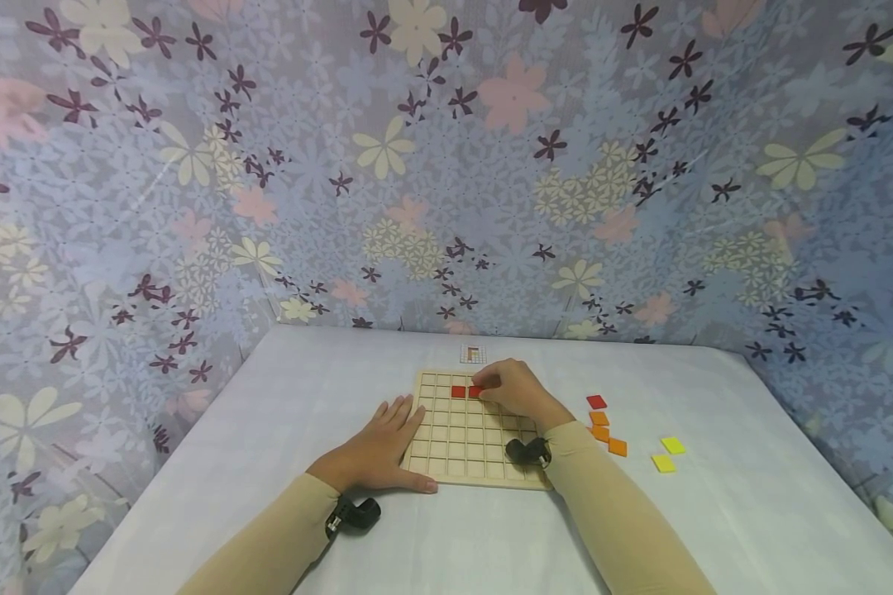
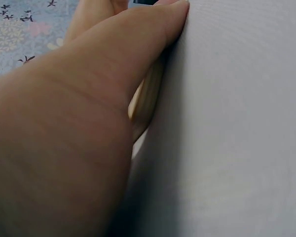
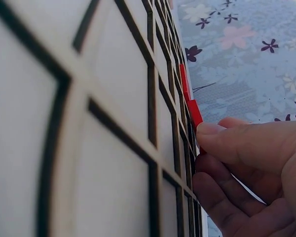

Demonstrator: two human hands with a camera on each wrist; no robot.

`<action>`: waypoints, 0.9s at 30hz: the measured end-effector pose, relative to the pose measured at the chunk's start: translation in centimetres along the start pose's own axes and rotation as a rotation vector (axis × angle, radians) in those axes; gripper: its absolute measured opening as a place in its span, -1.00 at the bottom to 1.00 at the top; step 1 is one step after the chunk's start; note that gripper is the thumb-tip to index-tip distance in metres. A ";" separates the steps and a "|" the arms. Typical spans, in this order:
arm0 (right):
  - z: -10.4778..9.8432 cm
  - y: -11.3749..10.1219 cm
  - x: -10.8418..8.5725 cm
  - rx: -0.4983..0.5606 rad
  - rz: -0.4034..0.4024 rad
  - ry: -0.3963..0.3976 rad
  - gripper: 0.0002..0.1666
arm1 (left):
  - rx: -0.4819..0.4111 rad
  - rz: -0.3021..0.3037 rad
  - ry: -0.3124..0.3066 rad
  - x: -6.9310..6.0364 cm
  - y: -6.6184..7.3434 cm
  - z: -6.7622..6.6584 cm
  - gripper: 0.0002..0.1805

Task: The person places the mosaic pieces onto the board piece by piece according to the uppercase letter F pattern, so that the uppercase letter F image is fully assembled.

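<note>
- Right hand [image 1: 517, 390]: thumb and fingers closed in a pinch on a red tile [image 1: 475, 392] at the grid board [image 1: 456, 452], near its far edge; whether the tile sits fully down I cannot tell.
- Key relation: the pinched tile lies left of the right hand's palm, just beside a second red tile [image 1: 457, 392]; square, so no long axis. Right hand is the nearer.
- Left hand [image 1: 383, 442]: fingers extended at the board's left edge, thumb along its near edge; no tile seen in it.
- Bench [image 1: 268, 463]: printed card [image 1: 473, 354] towards the far edge; orange tiles [image 1: 618, 447] and yellow tiles [image 1: 664, 464] towards the right edge.
</note>
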State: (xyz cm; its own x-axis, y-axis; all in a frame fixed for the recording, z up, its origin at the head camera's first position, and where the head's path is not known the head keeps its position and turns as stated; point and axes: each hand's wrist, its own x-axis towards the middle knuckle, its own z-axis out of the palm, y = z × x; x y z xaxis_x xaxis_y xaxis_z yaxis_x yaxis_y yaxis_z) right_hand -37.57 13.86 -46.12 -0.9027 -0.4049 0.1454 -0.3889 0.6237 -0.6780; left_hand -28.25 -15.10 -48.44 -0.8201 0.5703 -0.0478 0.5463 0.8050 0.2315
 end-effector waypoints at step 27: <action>0.3 0.1 0.1 0.000 0.031 0.005 -0.66 | -0.006 0.004 -0.001 -0.1 0.1 -0.1 0.52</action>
State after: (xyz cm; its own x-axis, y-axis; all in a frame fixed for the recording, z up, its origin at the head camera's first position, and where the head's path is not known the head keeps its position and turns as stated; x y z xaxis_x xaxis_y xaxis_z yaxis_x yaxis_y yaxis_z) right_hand -37.61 13.66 -46.38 -0.9153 -0.3820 0.1275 -0.3605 0.6361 -0.6822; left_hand -28.15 -15.12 -48.29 -0.8177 0.5737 -0.0475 0.5486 0.8016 0.2376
